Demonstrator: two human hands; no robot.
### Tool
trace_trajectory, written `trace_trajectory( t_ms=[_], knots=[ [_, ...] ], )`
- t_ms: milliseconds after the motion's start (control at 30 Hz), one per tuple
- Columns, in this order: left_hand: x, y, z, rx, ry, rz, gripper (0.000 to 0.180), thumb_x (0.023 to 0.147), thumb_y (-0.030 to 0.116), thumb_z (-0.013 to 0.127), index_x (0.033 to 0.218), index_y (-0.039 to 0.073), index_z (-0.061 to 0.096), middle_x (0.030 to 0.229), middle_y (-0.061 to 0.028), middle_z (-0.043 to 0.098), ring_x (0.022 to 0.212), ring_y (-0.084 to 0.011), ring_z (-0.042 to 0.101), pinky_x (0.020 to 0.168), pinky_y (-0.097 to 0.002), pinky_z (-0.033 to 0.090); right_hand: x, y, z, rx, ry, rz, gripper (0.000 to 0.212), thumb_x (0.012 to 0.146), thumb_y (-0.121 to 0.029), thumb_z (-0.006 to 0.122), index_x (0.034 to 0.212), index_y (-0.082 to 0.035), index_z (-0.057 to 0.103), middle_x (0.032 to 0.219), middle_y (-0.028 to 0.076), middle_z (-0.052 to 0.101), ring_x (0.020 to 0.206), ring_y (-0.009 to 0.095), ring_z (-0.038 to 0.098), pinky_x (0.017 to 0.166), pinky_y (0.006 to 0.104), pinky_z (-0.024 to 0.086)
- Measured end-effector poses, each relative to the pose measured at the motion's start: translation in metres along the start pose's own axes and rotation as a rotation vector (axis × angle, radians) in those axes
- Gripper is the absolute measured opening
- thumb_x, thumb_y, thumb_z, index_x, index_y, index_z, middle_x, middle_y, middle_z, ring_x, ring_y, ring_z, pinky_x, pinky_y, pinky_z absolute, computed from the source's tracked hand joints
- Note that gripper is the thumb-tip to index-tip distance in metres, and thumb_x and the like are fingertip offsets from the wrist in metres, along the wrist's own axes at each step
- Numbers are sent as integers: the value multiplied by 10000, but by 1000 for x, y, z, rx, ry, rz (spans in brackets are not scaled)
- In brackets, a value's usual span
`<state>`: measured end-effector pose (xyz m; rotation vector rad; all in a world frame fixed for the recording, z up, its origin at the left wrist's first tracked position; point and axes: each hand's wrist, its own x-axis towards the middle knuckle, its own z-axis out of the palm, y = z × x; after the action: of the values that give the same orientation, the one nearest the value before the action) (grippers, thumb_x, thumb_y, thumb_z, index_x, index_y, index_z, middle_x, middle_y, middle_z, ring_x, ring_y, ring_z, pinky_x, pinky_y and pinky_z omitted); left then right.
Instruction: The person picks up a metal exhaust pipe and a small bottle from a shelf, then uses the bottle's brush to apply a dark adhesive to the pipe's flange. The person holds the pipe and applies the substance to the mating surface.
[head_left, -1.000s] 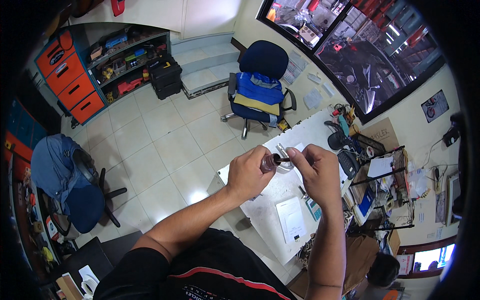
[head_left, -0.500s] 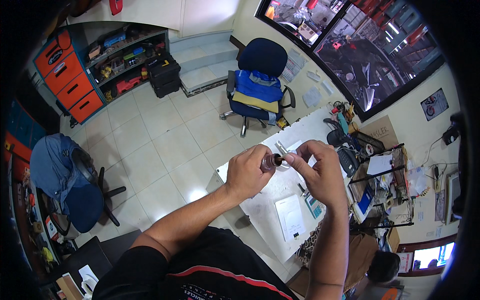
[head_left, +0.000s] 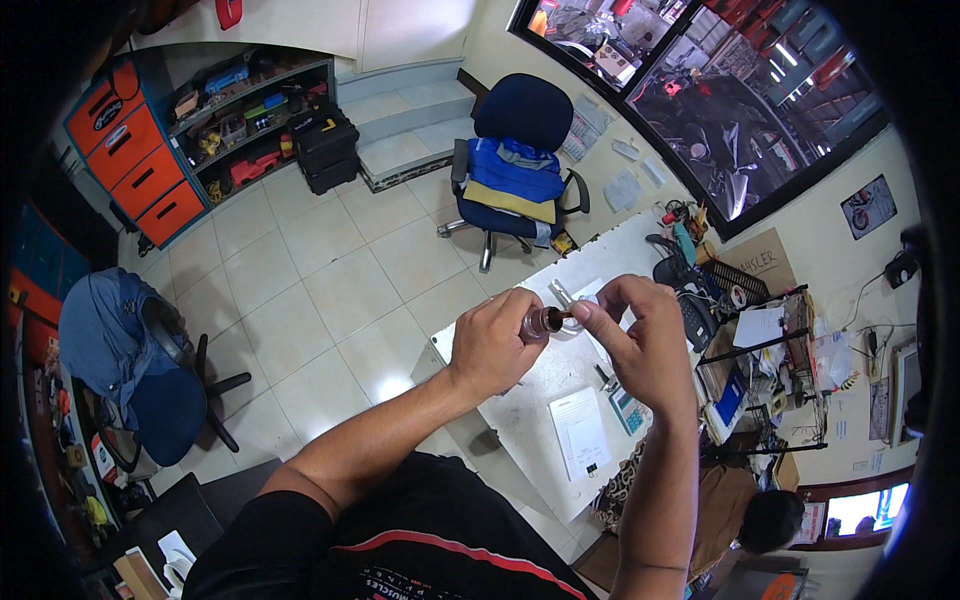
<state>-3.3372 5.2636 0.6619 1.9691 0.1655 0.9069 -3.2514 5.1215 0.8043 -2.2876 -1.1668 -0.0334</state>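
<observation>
My left hand [head_left: 493, 343] is wrapped round a small dark brownish bottle [head_left: 536, 322], its open mouth tilted to the right. Close by that mouth, my right hand [head_left: 643, 338] pinches a thin brownish stick-like piece [head_left: 568, 314] between thumb and forefinger. What this piece is, and whether its end sits inside the bottle, I cannot make out. Both hands are held above the white table, and a silvery strip [head_left: 560, 291] shows just beyond the fingertips.
The white table [head_left: 530, 400] bears a paper pad [head_left: 578, 432], a calculator [head_left: 628, 410] and a black telephone [head_left: 697, 318]. A blue office chair [head_left: 520, 120] stands beyond it. At lower right sits another person [head_left: 725, 515]. A cloth-draped chair [head_left: 130, 350] is at left.
My right fingertips have shifted slightly to the right, away from the bottle's mouth, and a little more of the thin piece shows. My left hand has hardly moved.
</observation>
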Motion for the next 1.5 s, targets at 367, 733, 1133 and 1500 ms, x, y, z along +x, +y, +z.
trace_trajectory(
  t_ms=[367,733,1133,1500],
  knots=[
    [2,-2,1,19,-1,34,249,816,102,781,996,73,611,905,-106,687,827,-351,703,700,-451,549,0,-6,5,-135,75,-56,406,898,-414,806,817,-43,662,727,83,626,704,270,562,793,401,371],
    [3,-3,6,-5,0,-14,259,808,86,795,998,68,620,873,-122,697,783,-359,711,677,-455,550,-5,-6,1,-149,43,-159,381,898,-396,807,915,-34,692,779,91,650,726,270,578,827,408,381],
    [2,-4,7,-11,-1,-20,245,820,82,791,999,60,626,867,-120,705,759,-345,716,661,-439,553,-4,-6,-2,-145,26,-178,358,930,-384,774,965,-35,701,809,105,652,774,286,600,855,414,383],
    [2,-8,7,-22,16,-33,254,817,77,803,1001,54,630,874,-122,707,760,-340,722,657,-433,554,-2,-8,-3,-141,-10,-200,355,957,-388,738,1016,-41,695,860,98,652,859,294,606,904,435,371]
  ],
)
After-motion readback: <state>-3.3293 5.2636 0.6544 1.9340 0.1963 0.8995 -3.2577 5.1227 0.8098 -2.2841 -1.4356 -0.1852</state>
